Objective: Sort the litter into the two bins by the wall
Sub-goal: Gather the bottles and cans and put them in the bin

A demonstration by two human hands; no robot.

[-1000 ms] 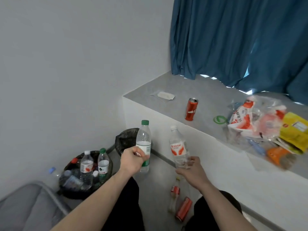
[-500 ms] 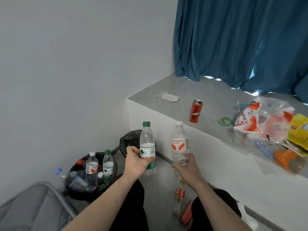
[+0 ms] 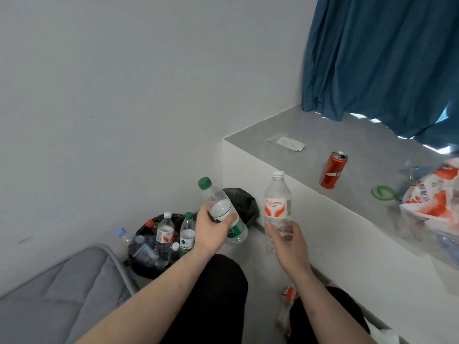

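My left hand grips a clear green-capped bottle, tilted with its cap toward the upper left. My right hand holds a clear white-capped bottle with a red-orange label upright. Down by the wall, a black-lined bin is full of several plastic bottles. A second black-lined bin stands behind the green-capped bottle, against the ledge; its inside is hidden.
A grey ledge on the right carries a red can, a flat clear wrapper, a green ring and a heap of plastic packaging. A bottle with a red label lies on the floor between my legs. A grey cushion fills the lower left.
My left hand has tipped the green-capped bottle from upright to leaning left, toward the bottle-filled bin. The right hand keeps its bottle upright. The view has shifted left.
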